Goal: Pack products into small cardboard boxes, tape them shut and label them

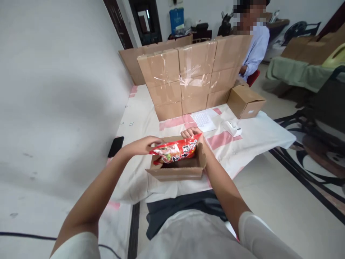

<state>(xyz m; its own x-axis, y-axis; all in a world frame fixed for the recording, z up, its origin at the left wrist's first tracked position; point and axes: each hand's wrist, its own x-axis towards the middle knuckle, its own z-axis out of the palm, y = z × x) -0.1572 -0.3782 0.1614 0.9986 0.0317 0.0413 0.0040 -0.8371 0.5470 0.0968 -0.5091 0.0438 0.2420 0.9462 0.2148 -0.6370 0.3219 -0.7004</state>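
Observation:
A red printed food packet (178, 150) is held tilted over an open cardboard box (176, 175), its lower edge partly inside. At the packet's left end, my left hand (151, 144) is closed on the edge, with the fingertips partly hidden behind it. My right hand (192, 132) grips the upper right corner, fingers curled over the top. The box stands near the front edge of the cloth-covered table, and its dark inside shows below the packet.
Stacked taped cartons (194, 77) form a wall across the table. Right of them are a closed carton (245, 102), a white device (232, 128) and a printed sheet (203, 120). A black phone-like slab (115, 146) lies left. A person (256, 46) sits beyond the cartons.

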